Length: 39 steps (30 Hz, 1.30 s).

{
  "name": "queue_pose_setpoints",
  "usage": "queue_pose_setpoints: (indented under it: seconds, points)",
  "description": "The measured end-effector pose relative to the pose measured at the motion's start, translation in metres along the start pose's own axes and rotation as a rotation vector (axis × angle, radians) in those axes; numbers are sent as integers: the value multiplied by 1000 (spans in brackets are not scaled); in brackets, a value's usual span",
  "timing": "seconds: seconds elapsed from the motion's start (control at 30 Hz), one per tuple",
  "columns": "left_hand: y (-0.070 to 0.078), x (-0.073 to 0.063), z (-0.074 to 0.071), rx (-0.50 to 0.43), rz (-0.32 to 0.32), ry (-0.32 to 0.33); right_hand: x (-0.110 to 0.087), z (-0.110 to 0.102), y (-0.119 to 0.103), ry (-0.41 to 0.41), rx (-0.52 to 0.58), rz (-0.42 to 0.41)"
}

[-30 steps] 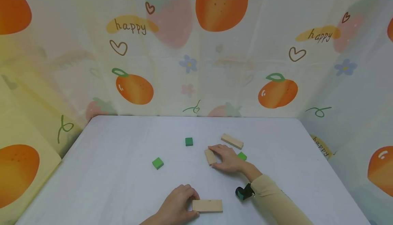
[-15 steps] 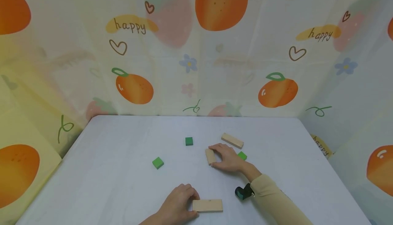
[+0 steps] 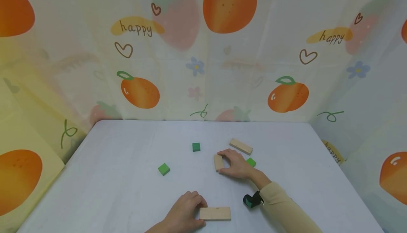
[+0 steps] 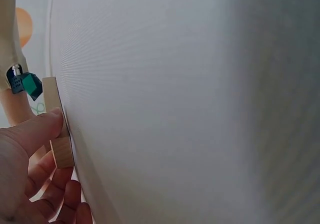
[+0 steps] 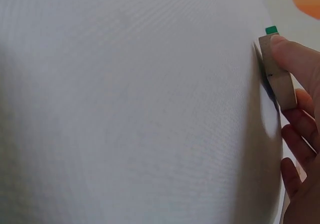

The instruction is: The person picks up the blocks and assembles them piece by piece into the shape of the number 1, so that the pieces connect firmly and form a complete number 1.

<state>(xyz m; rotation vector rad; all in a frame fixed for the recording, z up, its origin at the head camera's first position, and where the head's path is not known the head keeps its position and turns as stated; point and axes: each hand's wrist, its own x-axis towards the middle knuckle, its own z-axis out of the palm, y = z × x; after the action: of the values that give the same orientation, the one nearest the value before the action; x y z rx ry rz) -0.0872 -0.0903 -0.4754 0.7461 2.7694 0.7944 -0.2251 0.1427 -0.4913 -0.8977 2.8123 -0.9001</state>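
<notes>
Near the front of the table, my left hand (image 3: 185, 211) grips the left end of a flat wooden block (image 3: 215, 213) lying lengthwise across. In the left wrist view, the thumb presses one long side of this block (image 4: 51, 92) and a fingertip is at the far side. Farther back and to the right, my right hand (image 3: 236, 164) pinches a second wooden block (image 3: 218, 163) between thumb and fingers. The right wrist view has the thumb on one end of that block (image 5: 275, 69), fingers at the other, with a shadow under it on the white surface.
A third wooden block (image 3: 241, 146) lies behind my right hand. Green blocks sit at the back middle (image 3: 196, 147), at the left (image 3: 164, 169), and partly hidden behind the right hand (image 3: 251, 162). A black wrist device (image 3: 252, 199) hangs by the right sleeve (image 3: 287, 204).
My right hand and its wooden block have shifted very slightly to the right. The left hand and its block stay in place.
</notes>
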Motion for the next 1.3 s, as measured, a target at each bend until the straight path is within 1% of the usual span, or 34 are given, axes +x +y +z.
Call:
queue_pose_setpoints:
  seconds: [0.17, 0.33, 0.53, 0.63, 0.7, 0.83, 1.0, 1.3]
  points:
    - [0, 1, 0, -6, -8, -15, 1, -1, -3, 9, 43, 2]
    - [0, 0, 0, -1, 9, -16, 3, -1, -4, 12, 80, 12]
    - [-1, 0, -2, 5, 25, -21, 2, -3, -9, 19, 89, 0]
    - [-1, 1, -3, -5, 16, -33, 1, -2, -12, 24, 86, -9]
    - [-1, 1, -3, -14, 1, -45, -1, -2, -14, 31, 78, -26]
    - [-2, 0, -4, -33, -22, -58, -6, -1, -18, 27, 64, -28]
    - [-2, -2, -6, -38, -9, -49, -12, 0, -23, 14, 75, -30]
    - [-2, -3, -6, -46, -6, -53, -25, 1, -30, 34, 44, -84]
